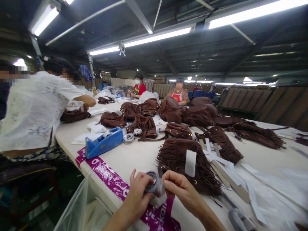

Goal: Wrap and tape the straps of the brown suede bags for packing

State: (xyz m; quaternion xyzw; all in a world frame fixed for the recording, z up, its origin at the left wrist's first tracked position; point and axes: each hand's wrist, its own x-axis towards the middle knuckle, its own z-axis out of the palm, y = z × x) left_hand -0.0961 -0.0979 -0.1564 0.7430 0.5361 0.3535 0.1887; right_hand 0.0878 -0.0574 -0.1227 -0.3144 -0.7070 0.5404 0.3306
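My left hand [139, 192] is wrapped round a grey coiled strap [153, 179] above the front edge of the table. My right hand [180, 187] pinches at the coil's right side, where something thin and clear shows between the two; whether it is tape or film I cannot tell. Just beyond lies a brown fringed bag [176, 147] with a white folded pad [191, 163] on it. Beneath my hands runs purple printed tape [106, 175] along the table edge. A blue tape dispenser [104, 142] stands to the left.
Several brown bags [168, 110] are piled across the white table [134, 157]. Card and paper strips [231, 176] lie at right, near another grey coil [240, 219]. A clear plastic bag [79, 205] hangs at the front edge. A person in white [40, 109] leans over the left side.
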